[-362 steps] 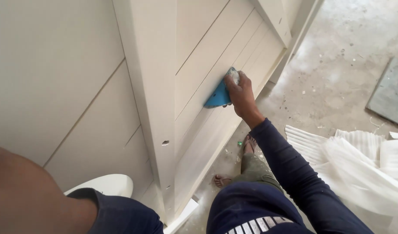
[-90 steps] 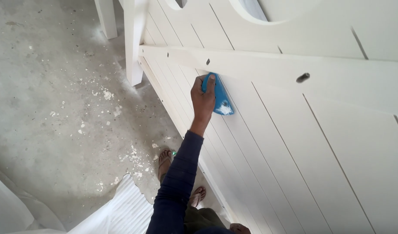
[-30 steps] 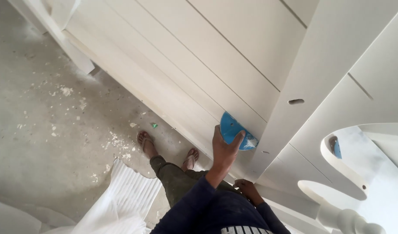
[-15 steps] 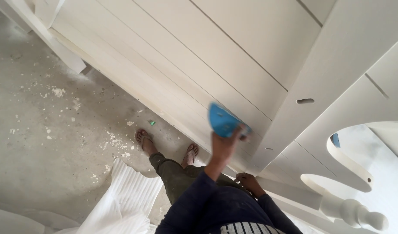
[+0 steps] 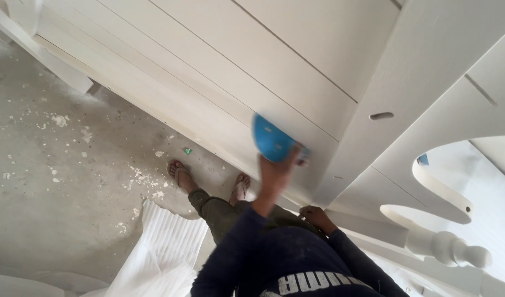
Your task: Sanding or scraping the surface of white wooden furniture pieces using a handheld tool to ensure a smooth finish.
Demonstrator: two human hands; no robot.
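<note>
Near the centre of the frame a blue sanding pad lies against the white grooved panel of a piece of painted furniture; one hand, blurred, reaches up from the dark blue sleeve and has its fingers closed on the pad's lower right edge; which hand it is cannot be told for sure, though it seems the left; the other hand, lower and to the right, rests on the bottom edge of the panel, its grip unclear; below left, two sandalled feet stand on the dusty concrete floor, beside crumpled white ribbed sheeting; a turned white post lies at lower right.
</note>
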